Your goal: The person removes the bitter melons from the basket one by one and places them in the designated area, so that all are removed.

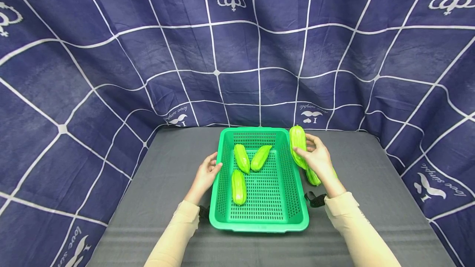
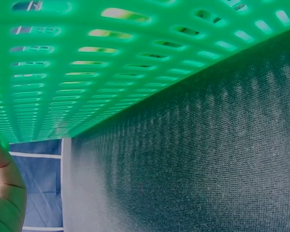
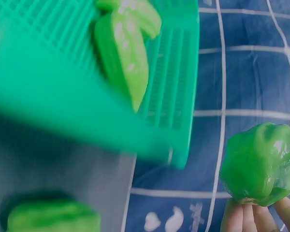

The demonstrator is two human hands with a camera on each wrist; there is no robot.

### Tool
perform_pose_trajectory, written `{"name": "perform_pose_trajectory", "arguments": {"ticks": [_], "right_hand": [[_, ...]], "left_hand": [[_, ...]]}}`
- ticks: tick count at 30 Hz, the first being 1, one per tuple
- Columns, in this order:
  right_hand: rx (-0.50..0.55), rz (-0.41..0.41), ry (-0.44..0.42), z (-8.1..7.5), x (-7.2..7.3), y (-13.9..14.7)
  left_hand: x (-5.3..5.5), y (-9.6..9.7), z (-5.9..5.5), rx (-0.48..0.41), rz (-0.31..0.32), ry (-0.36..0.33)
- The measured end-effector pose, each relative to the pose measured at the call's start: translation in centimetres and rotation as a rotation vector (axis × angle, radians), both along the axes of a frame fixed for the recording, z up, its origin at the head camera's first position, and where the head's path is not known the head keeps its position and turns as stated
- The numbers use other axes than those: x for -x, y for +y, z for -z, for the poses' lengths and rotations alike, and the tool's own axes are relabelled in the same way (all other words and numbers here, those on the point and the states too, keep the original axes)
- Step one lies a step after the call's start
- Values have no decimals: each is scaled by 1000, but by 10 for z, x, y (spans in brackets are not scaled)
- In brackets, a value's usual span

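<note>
Three gourds (image 1: pixel 242 159) contained in green basket (image 1: pixel 259 228), pinched at left by left hand (image 1: pixel 204 175); another gourd (image 1: pixel 298 141) pinched by right hand (image 1: pixel 318 158).

Basket (image 1: pixel 259 227) green; vegetables (image 1: pixel 239 187) bright green; curtain (image 1: pixel 282 50) navy, white-gridded; tabletop (image 1: pixel 174 151) grey; sleeves (image 1: pixel 177 232) cream

One rectangular, bright-green, perforated plastic basket (image 1: pixel 259 227), with three elongated, ridged, glossy light-green vegetables (image 1: pixel 242 158) inside it, one more such vegetable (image 1: pixel 298 141) held at its right rim, and at least one loose vegetable (image 1: pixel 313 177) lying to its right, partly hidden and so hard to number exactly: at least five in all. Two bare hands, namely one left hand (image 1: pixel 205 173) at the basket's left rim and one right hand (image 1: pixel 318 156) to its right; two long cream sleeves (image 1: pixel 178 228) and two black straps (image 1: pixel 316 200), one of each per side of the basket; one grey cloth-covered table (image 1: pixel 163 176) beneath it.
</note>
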State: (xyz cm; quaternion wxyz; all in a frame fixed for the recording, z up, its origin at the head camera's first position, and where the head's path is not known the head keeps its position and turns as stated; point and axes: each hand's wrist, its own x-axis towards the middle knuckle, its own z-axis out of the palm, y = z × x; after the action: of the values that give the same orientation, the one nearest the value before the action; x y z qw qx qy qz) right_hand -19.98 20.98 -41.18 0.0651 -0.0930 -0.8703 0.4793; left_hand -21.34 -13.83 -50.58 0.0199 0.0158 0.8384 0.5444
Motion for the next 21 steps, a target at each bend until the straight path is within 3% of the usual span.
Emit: {"name": "perform_pose_trajectory", "arguments": {"ticks": [11,21], "right_hand": [[-73,106,-17,3,-5,46],[-104,197,-37,16,-5,75]], "left_hand": [[0,-1,-1,-9,-5,-8],[1,-2,0,-23,-4,-12]]}}
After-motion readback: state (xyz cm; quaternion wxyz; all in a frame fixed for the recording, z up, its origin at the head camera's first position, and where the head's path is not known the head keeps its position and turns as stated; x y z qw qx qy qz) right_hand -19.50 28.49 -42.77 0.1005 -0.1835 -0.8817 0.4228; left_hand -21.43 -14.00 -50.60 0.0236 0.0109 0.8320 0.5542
